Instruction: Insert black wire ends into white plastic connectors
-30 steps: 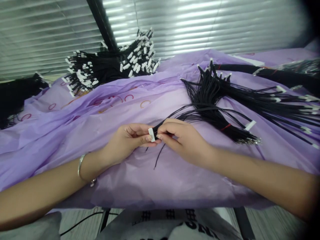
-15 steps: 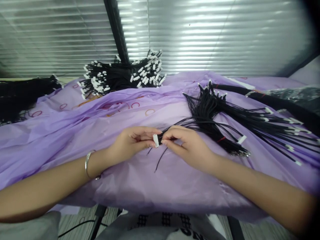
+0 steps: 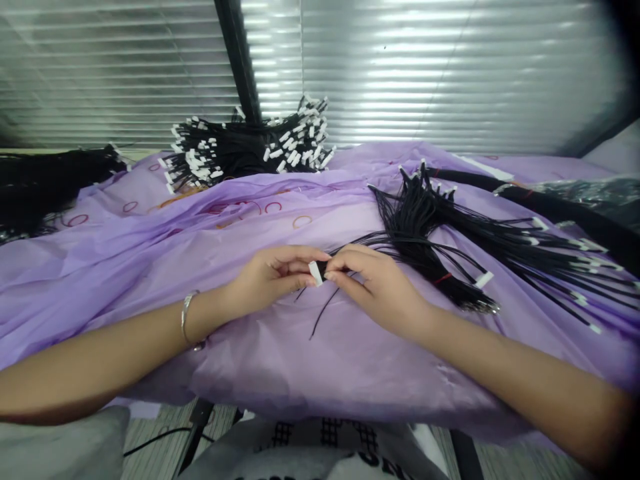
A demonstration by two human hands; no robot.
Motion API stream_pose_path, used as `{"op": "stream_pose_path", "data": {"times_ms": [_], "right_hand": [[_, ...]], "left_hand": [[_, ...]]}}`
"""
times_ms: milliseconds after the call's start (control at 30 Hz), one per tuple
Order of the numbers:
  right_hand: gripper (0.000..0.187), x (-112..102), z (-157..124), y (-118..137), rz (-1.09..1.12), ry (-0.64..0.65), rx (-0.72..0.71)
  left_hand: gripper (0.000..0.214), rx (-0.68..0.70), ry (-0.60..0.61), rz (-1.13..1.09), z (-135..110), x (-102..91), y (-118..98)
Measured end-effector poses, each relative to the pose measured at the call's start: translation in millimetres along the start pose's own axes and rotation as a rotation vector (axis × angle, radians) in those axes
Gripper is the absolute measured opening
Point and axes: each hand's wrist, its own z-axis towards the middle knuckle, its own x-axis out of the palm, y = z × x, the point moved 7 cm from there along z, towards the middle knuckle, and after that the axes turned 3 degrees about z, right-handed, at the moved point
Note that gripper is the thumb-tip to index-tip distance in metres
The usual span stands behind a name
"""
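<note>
A small white connector (image 3: 316,273) sits between the fingertips of my left hand (image 3: 273,277), which is closed on it. Close beside it, my right hand (image 3: 380,287) pinches black wires (image 3: 367,239) near the connector's end. One loose wire end (image 3: 321,313) hangs down below my fingers. These wires run right toward a bundle of black wires (image 3: 425,230), bound with a red band (image 3: 443,279). Another white connector (image 3: 484,279) lies on that bundle. My fingers hide the place where wires and connector meet.
Purple sheeting (image 3: 300,360) covers the work surface. At the back lies a heap of black cables with white connectors (image 3: 245,147). More black cables (image 3: 55,187) are at far left, and a thick black bundle (image 3: 560,207) is at right. Coloured rubber bands (image 3: 301,221) are scattered about.
My left hand has shifted slightly right and up, closer to my right hand. The white connector has tilted, and more black shows beside it. Both hands keep their grip.
</note>
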Motion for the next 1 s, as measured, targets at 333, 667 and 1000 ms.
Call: {"op": "stream_pose_path", "data": {"times_ms": [333, 667, 1000], "right_hand": [[0.014, -4.7, -14.7, 33.1, -0.342, -0.088, -0.340], [0.019, 29.0, 3.3, -21.3, -0.327, 0.141, -0.153], [0.009, 26.8, -4.5, -15.9, -0.259, 0.516, -0.241]], "left_hand": [[0.013, 0.300, -0.181, 0.689, -1.2, -22.5, -27.9], [0.016, 0.065, -0.236, 0.762, 6.2, -34.2, -16.4], [0.015, -0.044, -0.162, 0.834, 13.1, -46.9, 6.0]]}}
